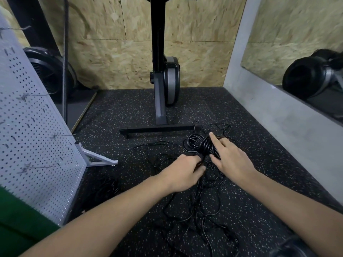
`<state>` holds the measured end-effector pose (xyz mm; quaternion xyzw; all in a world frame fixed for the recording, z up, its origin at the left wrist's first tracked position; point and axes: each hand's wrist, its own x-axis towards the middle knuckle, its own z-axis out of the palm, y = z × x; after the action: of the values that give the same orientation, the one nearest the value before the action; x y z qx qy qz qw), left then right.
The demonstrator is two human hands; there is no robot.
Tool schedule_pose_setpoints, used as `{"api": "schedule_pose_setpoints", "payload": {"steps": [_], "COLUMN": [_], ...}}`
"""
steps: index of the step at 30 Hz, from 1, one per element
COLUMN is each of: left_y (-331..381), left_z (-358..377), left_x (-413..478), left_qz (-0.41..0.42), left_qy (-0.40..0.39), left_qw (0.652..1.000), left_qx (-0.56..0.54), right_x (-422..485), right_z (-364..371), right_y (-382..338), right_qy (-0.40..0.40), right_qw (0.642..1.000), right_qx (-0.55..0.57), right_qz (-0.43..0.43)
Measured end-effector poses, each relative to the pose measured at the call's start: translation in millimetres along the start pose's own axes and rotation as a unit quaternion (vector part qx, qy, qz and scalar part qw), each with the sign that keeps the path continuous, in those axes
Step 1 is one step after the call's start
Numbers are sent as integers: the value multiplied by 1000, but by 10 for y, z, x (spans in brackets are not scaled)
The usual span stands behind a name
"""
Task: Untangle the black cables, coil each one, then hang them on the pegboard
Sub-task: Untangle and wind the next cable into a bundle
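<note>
Black rubber floor (130,112) with pale speckles, chipboard wall (111,52) at the back, grey concrete ledge (269,112) along the right with a mirror (297,43) above it. A black and grey exercise machine (161,101) stands mid-back, its top cut off by the frame edge and its base bar flat on the floor.

The white pegboard (27,127) leans in at the left on a metal foot, only partly in frame. Bits of twine are tied to it, and nothing hangs on it. Behind it is a dark round wheel (50,71), mostly hidden. A green sleeve (18,219) is cut off at the lower left.

The coiled bundle (196,143) of thick black cable lies on the floor just in front of the machine's base bar. Loose cables (200,210), thinner, sprawl from it toward the camera. Black on black, so single strands, ends and plugs are hard to tell apart. How many cables there are cannot be told.

The left hand (183,171) has its fingers curled down into the near end of the bundle, gripping strands, with the fingertips hidden among them. The right hand (232,158) lies over the right side of the bundle, fingers fairly straight, index stretched out past the coil, thumb against the near side. Both forearms are bare. A dark object at the bottom right corner is cut off and unclear.
</note>
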<state>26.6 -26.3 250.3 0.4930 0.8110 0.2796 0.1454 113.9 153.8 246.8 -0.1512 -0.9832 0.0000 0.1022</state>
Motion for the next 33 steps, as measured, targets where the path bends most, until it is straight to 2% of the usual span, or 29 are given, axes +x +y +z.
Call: {"api": "schedule_pose_setpoints", "payload": {"steps": [3,6,9,12,17,20,22,25,29,31,33], "left_y": [6,71,36,-163,-487,-582,-596,-763,-839,-721,-572], "left_z": [-98,-296,-518,-691,-796,-680,-564,-408,-231,-108,4], "left_x": [19,28,41,46,9,0,-4,4,40,38,24], "left_qz": [33,75,97,40,-30,-54,-54,-16,-151,-153,-142], "left_qy": [16,53,82,78,56,6,-1,0,-41,-75,-90], "left_qw": [997,980,977,995,990,973,957,947,933,944,972], "left_qx": [73,179,173,53,-126,-226,-283,-320,-324,-284,-165], "right_x": [7,-20,-99,-210,-444,-481,-448,-352,-253,-216,-145], "right_z": [15,5,-66,-235,-452,-474,-444,-393,-347,-272,-158], "right_y": [-37,-93,-141,-209,-409,-489,-500,-403,-288,-224,-107], "right_qy": [-42,-110,-157,-180,-183,-136,-70,-11,60,51,50], "right_qw": [999,990,968,947,901,896,905,911,930,935,944], "right_qx": [6,74,146,207,339,366,355,377,353,349,325], "right_qz": [-13,-58,-134,-165,-199,-211,-223,-168,-83,-32,6]}}
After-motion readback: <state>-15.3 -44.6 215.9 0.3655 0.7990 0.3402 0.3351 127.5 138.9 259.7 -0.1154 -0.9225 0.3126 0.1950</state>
